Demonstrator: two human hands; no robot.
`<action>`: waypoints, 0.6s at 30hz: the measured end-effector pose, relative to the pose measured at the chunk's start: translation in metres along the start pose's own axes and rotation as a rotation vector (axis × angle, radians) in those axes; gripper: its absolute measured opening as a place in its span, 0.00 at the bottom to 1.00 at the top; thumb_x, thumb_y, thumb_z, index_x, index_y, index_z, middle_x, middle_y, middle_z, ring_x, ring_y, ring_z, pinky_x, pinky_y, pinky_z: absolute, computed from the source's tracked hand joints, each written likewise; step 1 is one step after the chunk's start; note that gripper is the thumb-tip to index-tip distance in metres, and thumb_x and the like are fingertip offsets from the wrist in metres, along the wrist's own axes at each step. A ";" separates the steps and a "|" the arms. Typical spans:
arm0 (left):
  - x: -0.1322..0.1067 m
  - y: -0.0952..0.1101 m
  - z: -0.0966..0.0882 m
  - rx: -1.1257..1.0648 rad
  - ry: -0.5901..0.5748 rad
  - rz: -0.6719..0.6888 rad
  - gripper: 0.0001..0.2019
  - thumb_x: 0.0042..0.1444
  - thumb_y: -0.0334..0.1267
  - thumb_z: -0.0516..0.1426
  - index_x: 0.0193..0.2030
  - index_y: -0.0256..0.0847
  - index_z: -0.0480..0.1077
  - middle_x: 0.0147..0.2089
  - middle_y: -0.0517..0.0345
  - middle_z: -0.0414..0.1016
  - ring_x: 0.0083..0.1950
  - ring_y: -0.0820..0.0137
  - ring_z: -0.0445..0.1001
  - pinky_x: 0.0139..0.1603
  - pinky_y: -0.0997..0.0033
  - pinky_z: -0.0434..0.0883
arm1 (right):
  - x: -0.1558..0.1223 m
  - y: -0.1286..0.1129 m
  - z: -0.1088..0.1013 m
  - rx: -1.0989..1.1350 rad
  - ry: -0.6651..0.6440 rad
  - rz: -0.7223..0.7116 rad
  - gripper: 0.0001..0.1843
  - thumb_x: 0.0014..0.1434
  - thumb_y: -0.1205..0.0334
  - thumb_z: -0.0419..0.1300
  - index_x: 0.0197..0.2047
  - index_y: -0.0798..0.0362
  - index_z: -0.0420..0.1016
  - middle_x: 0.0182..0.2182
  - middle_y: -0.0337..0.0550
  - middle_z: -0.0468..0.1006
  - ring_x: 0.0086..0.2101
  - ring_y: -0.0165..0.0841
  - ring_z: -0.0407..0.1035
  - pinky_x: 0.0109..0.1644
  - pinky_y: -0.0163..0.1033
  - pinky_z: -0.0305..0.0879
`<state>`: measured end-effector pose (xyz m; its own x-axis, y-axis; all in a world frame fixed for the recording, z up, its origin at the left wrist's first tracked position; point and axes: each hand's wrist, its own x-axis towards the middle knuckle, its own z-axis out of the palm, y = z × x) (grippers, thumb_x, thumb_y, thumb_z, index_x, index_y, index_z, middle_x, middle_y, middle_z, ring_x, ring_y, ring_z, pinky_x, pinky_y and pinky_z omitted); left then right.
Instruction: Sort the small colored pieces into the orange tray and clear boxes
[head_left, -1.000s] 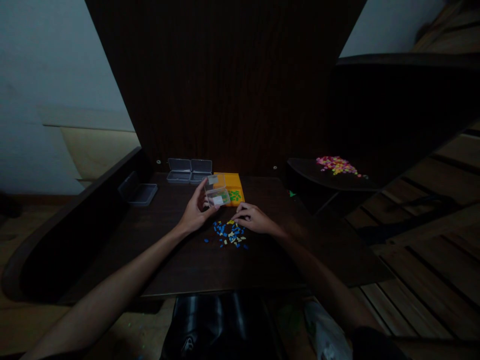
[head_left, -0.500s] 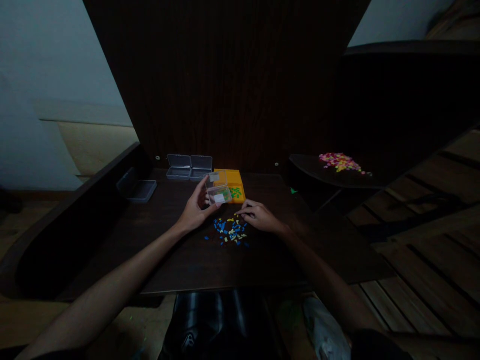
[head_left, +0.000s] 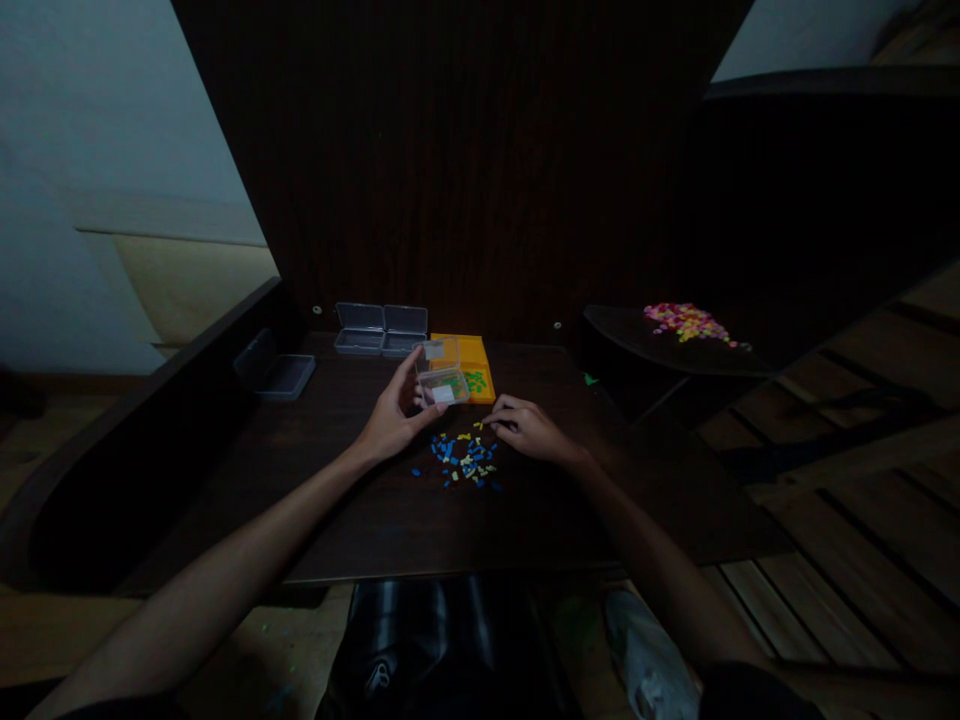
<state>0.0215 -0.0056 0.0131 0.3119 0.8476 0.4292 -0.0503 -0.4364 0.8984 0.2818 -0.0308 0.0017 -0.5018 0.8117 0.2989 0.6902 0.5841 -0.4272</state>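
My left hand (head_left: 395,413) is closed around a small clear plastic box (head_left: 442,386) with its lid raised. A white label is on the box, and green shows in or through it. My right hand (head_left: 525,428) is closed in a pinch, its fingertips at a small yellow piece (head_left: 478,426) just above the table. Below both hands lies a loose scatter of small blue, yellow and pale pieces (head_left: 466,460). Behind the clear box is a yellow tray (head_left: 470,350) with small green pieces (head_left: 475,382) in it, partly hidden by the box.
Two open clear boxes (head_left: 381,330) stand side by side at the back panel. Another open clear box (head_left: 289,377) is by the left side board (head_left: 142,430). Pink, red and yellow bits (head_left: 690,322) are heaped on a shelf at right. The dark table (head_left: 360,530) ends near my lap.
My right hand has shifted slightly right, its fingertips still beside the yellow piece. The left hand keeps the clear box in nearly the same place. The whole view has moved a little.
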 end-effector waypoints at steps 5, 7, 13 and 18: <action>0.000 0.002 0.000 0.021 0.008 -0.008 0.48 0.49 0.45 0.67 0.73 0.43 0.47 0.52 0.44 0.73 0.41 0.63 0.75 0.43 0.58 0.75 | 0.000 -0.004 0.002 0.016 -0.005 -0.005 0.12 0.60 0.70 0.57 0.42 0.53 0.82 0.37 0.45 0.75 0.37 0.33 0.70 0.42 0.38 0.66; 0.000 0.002 0.000 0.030 0.008 -0.011 0.49 0.49 0.45 0.67 0.73 0.42 0.47 0.53 0.42 0.73 0.42 0.63 0.75 0.44 0.58 0.75 | 0.000 -0.005 0.002 0.031 0.003 -0.004 0.14 0.59 0.71 0.57 0.44 0.53 0.82 0.37 0.45 0.75 0.37 0.33 0.70 0.42 0.38 0.66; 0.000 0.002 0.000 0.025 0.007 -0.007 0.48 0.49 0.45 0.67 0.72 0.42 0.47 0.54 0.42 0.73 0.42 0.64 0.76 0.44 0.57 0.76 | 0.001 -0.007 0.001 0.019 -0.009 -0.011 0.14 0.59 0.72 0.56 0.42 0.54 0.82 0.36 0.45 0.74 0.35 0.32 0.69 0.41 0.37 0.65; -0.001 0.004 0.001 0.008 -0.015 0.004 0.46 0.51 0.43 0.66 0.72 0.44 0.48 0.56 0.42 0.72 0.43 0.62 0.76 0.45 0.56 0.76 | 0.000 -0.008 0.000 0.019 0.004 -0.006 0.10 0.58 0.70 0.59 0.38 0.54 0.82 0.35 0.44 0.74 0.32 0.30 0.68 0.37 0.35 0.64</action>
<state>0.0217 -0.0083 0.0164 0.3255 0.8415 0.4312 -0.0442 -0.4420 0.8959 0.2762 -0.0353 0.0054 -0.5038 0.8082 0.3051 0.6771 0.5887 -0.4415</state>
